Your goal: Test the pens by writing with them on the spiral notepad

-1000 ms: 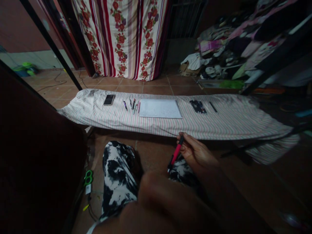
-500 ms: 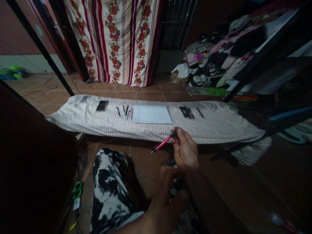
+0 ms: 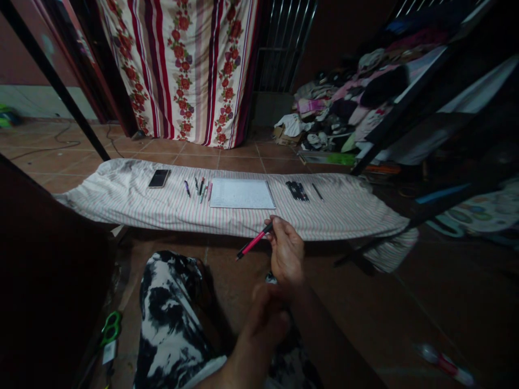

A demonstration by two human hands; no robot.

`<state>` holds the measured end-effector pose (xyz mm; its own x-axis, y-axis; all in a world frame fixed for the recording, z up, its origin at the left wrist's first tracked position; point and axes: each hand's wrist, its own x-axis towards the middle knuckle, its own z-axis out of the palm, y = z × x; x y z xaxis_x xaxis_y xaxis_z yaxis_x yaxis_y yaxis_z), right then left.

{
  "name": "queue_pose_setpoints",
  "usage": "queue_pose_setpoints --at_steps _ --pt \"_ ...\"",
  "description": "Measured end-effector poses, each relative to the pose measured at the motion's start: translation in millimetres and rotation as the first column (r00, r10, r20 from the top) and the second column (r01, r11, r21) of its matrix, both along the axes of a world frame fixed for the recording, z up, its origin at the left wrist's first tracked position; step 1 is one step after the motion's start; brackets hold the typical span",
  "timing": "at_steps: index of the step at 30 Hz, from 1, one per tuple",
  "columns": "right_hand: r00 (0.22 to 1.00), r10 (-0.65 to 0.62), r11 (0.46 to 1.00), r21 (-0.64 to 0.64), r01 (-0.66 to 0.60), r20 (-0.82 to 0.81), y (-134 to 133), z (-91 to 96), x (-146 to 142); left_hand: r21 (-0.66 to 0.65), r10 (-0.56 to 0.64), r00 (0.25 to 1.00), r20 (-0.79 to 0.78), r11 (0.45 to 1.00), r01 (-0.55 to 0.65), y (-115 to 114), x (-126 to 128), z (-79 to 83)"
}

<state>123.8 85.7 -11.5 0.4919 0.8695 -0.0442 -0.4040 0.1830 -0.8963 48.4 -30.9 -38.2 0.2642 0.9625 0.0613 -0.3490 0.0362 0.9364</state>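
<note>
Pinching a slanted pink pen [image 3: 253, 243], the right hand [image 3: 287, 252] points forward.

A slim pen [image 3: 254, 241] has a bright pink-red barrel, and both its ends are black. It is held at one black end by the fingertips of the right hand [image 3: 287, 253]. The pen is tilted, with its free end pointing down and to the left, in the air.
</note>
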Motion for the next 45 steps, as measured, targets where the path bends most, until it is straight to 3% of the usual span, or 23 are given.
queue_pose_setpoints --at_steps 3,5,8,10,15,19,26,31,37,40,45 --pt "0.996 0.085 0.995 -0.059 -0.084 0.014 -4.5 -6.4 -0.1 0.227 0.174 0.923 -0.344 0.969 -0.098 1.4 -20.5 22.7" --pt "0.991 0.13 0.987 -0.096 -0.126 0.036 -8.0 -9.5 1.5 0.351 0.336 0.823 -0.458 0.919 -0.18 9.9 -35.3 27.2" --pt "0.985 0.168 0.979 -0.124 -0.163 0.029 -12.9 -11.1 4.5 0.433 0.513 0.669 -0.537 0.849 -0.304 28.6 -53.0 17.3" --pt "0.982 0.188 0.974 -0.13 -0.185 0.014 -15.4 -10.3 5.6 0.404 0.501 0.637 -0.586 0.862 -0.307 39.2 -59.7 6.3" --pt "0.973 0.23 0.961 -0.155 -0.228 -0.006 -19.1 -6.6 4.7 0.087 0.244 0.756 -0.607 0.966 -0.242 47.9 -60.3 -9.0" --pt "0.966 0.26 0.951 -0.176 -0.254 0.01 -20.8 -6.5 4.0 0.015 0.157 0.821 -0.549 0.984 -0.178 46.1 -56.1 -7.8" --pt "0.955 0.293 0.935 -0.22 -0.278 0.041 -22.0 -9.1 -1.0 0.014 0.214 0.809 -0.547 0.969 -0.247 43.1 -58.8 -7.3" --pt "0.955 0.294 0.932 -0.23 -0.279 0.033 -20.4 -10.7 -10.5 0.18 0.376 0.668 -0.642 0.921 -0.345 42.1 -64.1 -10.4" --pt "0.959 0.283 0.935 -0.228 -0.272 0.013 -20.7 -13.1 -10.6 0.376 0.475 0.548 -0.688 0.88 -0.291 40.2 -65.2 -10.9" --pt "0.958 0.285 0.93 -0.239 -0.278 -0.003 -22.9 -14.0 -7.1 0.323 0.45 0.585 -0.674 0.893 -0.315 42.4 -62.3 -17.3" --pt "0.939 0.345 0.919 -0.206 -0.335 0.013 -27.9 -14.4 -4.1 0.07 0.359 0.71 -0.606 0.913 -0.403 45.9 -56.7 -29.1"
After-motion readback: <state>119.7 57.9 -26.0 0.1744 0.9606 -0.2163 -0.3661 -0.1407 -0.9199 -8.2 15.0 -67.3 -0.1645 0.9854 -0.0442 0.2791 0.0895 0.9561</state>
